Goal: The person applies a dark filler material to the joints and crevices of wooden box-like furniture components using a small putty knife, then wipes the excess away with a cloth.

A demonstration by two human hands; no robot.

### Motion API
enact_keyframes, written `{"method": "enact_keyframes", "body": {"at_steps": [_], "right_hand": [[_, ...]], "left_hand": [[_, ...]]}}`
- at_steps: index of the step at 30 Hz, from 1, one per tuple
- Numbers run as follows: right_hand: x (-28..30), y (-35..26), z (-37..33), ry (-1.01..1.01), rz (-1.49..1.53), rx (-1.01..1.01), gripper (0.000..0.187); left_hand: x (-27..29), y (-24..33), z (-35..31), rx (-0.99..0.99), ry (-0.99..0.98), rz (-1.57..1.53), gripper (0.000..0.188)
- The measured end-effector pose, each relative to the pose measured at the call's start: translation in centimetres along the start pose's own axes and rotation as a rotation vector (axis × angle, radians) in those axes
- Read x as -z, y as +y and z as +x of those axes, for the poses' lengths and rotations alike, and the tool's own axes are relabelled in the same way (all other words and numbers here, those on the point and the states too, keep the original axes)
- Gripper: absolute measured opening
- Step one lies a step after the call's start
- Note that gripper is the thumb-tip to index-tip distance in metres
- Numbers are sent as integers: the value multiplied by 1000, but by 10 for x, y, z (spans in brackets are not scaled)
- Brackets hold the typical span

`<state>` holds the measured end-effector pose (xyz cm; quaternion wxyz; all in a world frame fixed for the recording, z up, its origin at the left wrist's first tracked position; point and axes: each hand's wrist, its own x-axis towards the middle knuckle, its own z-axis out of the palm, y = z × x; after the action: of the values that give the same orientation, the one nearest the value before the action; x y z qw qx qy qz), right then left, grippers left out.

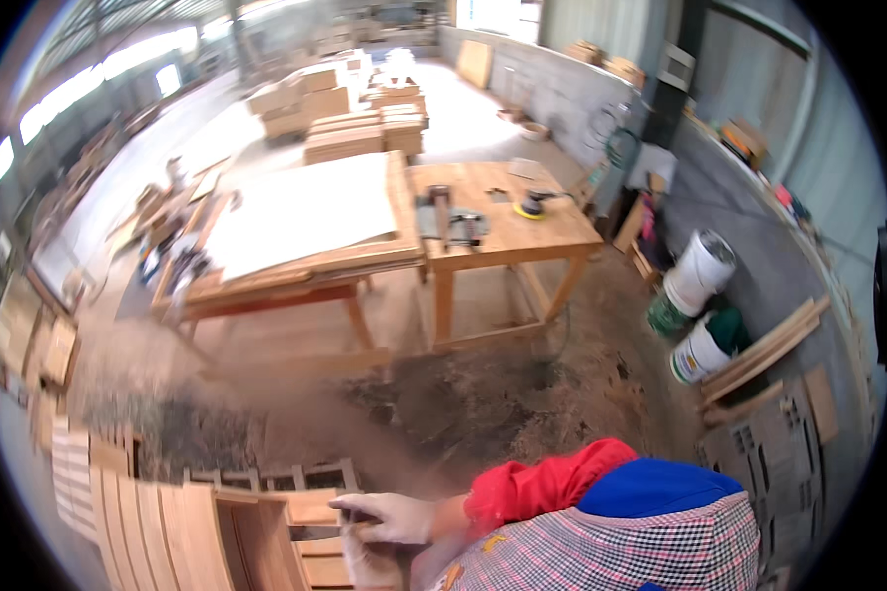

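Observation:
At the lower edge, my right hand (394, 517) comes out of a red sleeve and wears a pale glove. Its fingers close on the end of a light wooden slat (313, 507). Just below it is my left hand (370, 565), also in a pale glove, beside the ends of more wooden pieces (327, 569). The left fingers are smeared and partly cut off by the lower edge, so their grip does not show. To the left of the hands stands a box-like stack of pale wooden boards (158, 527), with a darker recess between parts.
Ahead are a workbench (552, 227) bearing a sander (530, 207) and a clamp-like tool (443, 217), and a table with a white sheet (306, 212). White buckets (700, 271) and planks (769, 345) line the right wall. A slatted pallet (286, 480) lies behind the boards.

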<state>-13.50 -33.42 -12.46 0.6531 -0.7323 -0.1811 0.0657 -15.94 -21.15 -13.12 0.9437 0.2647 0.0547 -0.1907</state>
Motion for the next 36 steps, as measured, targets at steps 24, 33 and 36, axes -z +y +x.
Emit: {"method": "enact_keyframes", "body": {"at_steps": [24, 33, 36], "right_hand": [[600, 91, -350, 1192, 497, -444, 28], [904, 83, -358, 1277, 392, -408, 25], [1027, 97, -377, 1210, 95, -409, 24]], "left_hand": [[-183, -415, 404, 338, 338, 151, 26], [-373, -543, 541, 244, 358, 281, 21], [-387, -570, 583, 206, 193, 194, 22]]}}
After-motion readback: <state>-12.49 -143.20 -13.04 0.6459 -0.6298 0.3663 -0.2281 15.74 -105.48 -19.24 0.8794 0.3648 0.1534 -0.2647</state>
